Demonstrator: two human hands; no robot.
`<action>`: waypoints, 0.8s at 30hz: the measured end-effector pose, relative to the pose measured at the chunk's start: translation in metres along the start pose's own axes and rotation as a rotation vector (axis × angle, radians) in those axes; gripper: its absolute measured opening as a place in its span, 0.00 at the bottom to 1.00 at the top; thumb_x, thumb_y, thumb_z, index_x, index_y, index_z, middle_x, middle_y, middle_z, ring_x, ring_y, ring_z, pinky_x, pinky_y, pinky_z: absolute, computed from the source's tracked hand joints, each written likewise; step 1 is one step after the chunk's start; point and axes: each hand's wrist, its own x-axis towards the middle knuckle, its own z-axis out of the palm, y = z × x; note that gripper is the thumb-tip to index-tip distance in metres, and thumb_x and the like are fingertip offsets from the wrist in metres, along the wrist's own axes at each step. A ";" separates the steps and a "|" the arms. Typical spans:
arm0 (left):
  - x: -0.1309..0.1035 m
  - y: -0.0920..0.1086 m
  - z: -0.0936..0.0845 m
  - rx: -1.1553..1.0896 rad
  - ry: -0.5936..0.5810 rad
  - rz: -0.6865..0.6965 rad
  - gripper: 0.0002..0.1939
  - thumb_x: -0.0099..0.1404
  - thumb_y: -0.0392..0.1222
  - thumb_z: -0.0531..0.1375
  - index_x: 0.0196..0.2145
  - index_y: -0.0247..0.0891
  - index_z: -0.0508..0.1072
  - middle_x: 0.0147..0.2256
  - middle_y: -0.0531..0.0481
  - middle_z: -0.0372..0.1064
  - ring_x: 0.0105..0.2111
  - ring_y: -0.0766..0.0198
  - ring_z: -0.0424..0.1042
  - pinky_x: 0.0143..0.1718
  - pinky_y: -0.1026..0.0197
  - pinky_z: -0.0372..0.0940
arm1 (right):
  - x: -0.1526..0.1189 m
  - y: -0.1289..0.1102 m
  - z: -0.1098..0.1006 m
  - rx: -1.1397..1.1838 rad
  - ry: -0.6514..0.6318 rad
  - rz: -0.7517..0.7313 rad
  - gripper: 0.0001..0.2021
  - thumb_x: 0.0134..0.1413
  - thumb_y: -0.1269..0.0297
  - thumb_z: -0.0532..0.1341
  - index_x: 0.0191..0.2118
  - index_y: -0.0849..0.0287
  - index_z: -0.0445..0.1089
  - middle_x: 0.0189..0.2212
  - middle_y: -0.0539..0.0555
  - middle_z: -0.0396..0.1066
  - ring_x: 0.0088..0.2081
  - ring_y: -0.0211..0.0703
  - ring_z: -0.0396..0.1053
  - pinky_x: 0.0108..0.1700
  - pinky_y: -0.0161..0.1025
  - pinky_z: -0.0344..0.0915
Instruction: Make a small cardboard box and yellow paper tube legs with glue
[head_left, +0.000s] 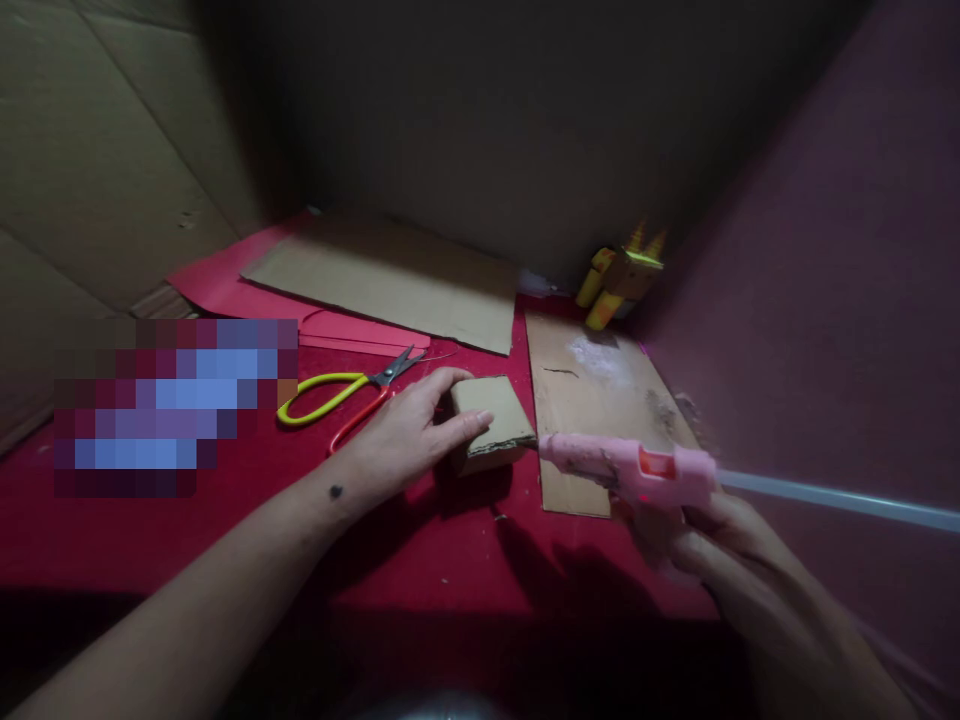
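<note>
My left hand grips a small cardboard box by its left side, with the thumb lying across the top. In my right hand is a pink hot glue gun, pointed left. Its nozzle tip meets, or comes very close to, the box's right front edge. A clear glue stick sticks out from the back of the gun. Just left of my left hand lie scissors with one yellow and one red handle, their blades partly apart.
Behind the box lies a large cardboard sheet over pink-red paper. A smaller cardboard piece is under the gun. At the back right stands a yellow-and-brown cardboard figure. A blurred-out patch covers the left of the red tabletop.
</note>
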 end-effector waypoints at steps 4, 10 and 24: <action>0.000 -0.001 0.000 -0.018 -0.007 0.003 0.24 0.60 0.58 0.58 0.49 0.42 0.67 0.43 0.47 0.72 0.42 0.54 0.72 0.42 0.56 0.66 | 0.000 -0.001 -0.001 -0.037 0.029 -0.001 0.17 0.55 0.49 0.57 0.49 0.39 0.73 0.38 0.50 0.78 0.49 0.60 0.73 0.45 0.51 0.75; 0.001 -0.003 0.000 -0.027 -0.022 -0.008 0.25 0.60 0.59 0.57 0.49 0.42 0.66 0.42 0.48 0.72 0.41 0.55 0.72 0.40 0.56 0.66 | 0.000 0.001 -0.002 -0.020 0.037 0.000 0.17 0.54 0.47 0.57 0.49 0.38 0.73 0.39 0.50 0.78 0.48 0.59 0.73 0.45 0.50 0.76; -0.001 0.000 0.000 -0.018 -0.021 -0.003 0.26 0.60 0.59 0.57 0.51 0.41 0.66 0.44 0.47 0.72 0.42 0.54 0.72 0.41 0.55 0.66 | -0.006 0.008 -0.006 -0.014 0.064 0.062 0.23 0.56 0.45 0.56 0.51 0.51 0.73 0.41 0.59 0.78 0.46 0.60 0.73 0.44 0.51 0.74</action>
